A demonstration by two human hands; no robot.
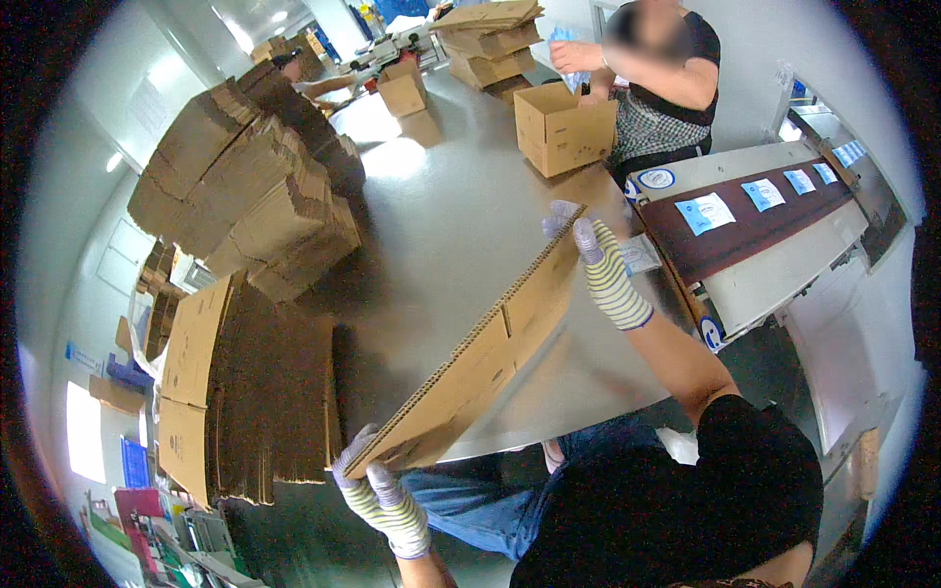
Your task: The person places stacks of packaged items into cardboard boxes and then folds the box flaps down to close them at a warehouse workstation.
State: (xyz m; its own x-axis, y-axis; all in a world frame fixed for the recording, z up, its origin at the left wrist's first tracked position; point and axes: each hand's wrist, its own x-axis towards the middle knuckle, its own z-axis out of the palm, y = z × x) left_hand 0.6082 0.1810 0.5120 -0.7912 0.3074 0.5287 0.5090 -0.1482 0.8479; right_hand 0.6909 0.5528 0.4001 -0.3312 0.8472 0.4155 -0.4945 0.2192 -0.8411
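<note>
A flattened cardboard box [490, 348] stretches slantwise between my two hands, above the near part of the metal table [431, 255]. Its corrugated edge faces up. My left hand [384, 495], in a striped glove, grips the near left end, thumb on one side and fingers on the other. At the far right end my right hand [606, 265], gloved the same way, pinches the other corner. The panels lie pressed together, so the box is folded flat. Close to my left hand stands a stack of flat boxes [265, 392] on edge.
More flat boxes [255, 186] are piled along the table's left side. Across the table a person [667, 88] holds a blue packet over an open box [564, 132]. On the right a conveyor belt [735, 250] carries several blue and white packets [706, 213]. Another cardboard stack [490, 39] stands farther back.
</note>
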